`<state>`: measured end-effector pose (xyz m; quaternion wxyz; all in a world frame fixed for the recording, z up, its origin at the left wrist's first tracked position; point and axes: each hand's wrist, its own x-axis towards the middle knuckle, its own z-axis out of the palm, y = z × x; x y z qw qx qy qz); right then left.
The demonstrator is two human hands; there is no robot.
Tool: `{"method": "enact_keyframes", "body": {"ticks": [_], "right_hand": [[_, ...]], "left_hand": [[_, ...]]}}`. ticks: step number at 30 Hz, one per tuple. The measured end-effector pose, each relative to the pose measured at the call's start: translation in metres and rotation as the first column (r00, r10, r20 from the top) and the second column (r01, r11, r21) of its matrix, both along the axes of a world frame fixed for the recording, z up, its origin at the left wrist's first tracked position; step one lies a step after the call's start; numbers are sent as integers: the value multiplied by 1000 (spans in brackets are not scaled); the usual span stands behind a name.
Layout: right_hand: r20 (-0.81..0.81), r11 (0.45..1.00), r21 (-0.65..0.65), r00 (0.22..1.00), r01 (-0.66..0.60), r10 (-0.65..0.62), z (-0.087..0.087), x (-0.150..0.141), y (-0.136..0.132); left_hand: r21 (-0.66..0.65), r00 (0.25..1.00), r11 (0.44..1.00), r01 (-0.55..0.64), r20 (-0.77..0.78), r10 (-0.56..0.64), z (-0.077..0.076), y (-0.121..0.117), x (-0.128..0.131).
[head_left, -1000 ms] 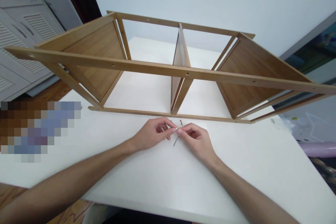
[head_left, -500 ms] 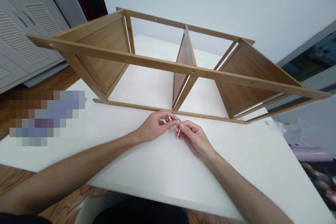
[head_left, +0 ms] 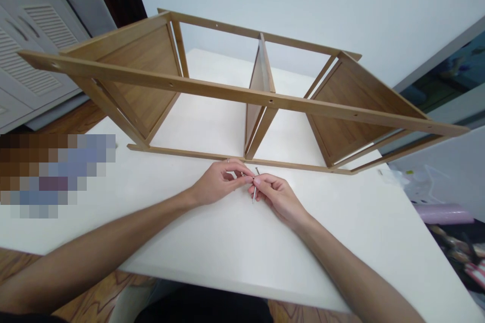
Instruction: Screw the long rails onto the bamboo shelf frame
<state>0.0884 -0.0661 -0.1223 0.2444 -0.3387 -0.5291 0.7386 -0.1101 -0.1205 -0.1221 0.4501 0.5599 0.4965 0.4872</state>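
My left hand (head_left: 217, 181) and my right hand (head_left: 278, 194) meet at the fingertips above the white table (head_left: 212, 247), both pinched closed. A long thin metal screw (head_left: 254, 196) crosses behind my right fingertips, its head poking up above them and its silvery end below. Between my left thumb and fingers is another small metal piece (head_left: 243, 174) that looks like a screw, mostly hidden. Just beyond my hands lies a wooden shelf frame (head_left: 223, 92) on its side, with slatted rails, panel shelves and bolt holes along its top rail.
A white louvred cabinet (head_left: 49, 40) stands at the left over a wood floor. A blurred-out blue patch (head_left: 71, 161) covers the table's left side. Small bits (head_left: 382, 172) lie near the right table edge, with a pink roll (head_left: 445, 213) beyond.
My fingers have shifted slightly around the metal pieces, and the long screw now stands more upright in the view. The camera has moved a little; the shelf frame looks unmoved on the table.
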Motion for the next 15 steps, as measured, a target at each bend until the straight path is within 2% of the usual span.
{"method": "enact_keyframes", "body": {"ticks": [10, 15], "right_hand": [[-28, 996, -86, 999, -34, 32, -2, 2, 2], [-38, 989, -139, 998, -53, 48, 0, 4, 5]], "left_hand": [[11, 998, 998, -65, -14, 65, 1, -1, 0], [98, 995, 994, -43, -87, 52, 2, -2, -1]]}}
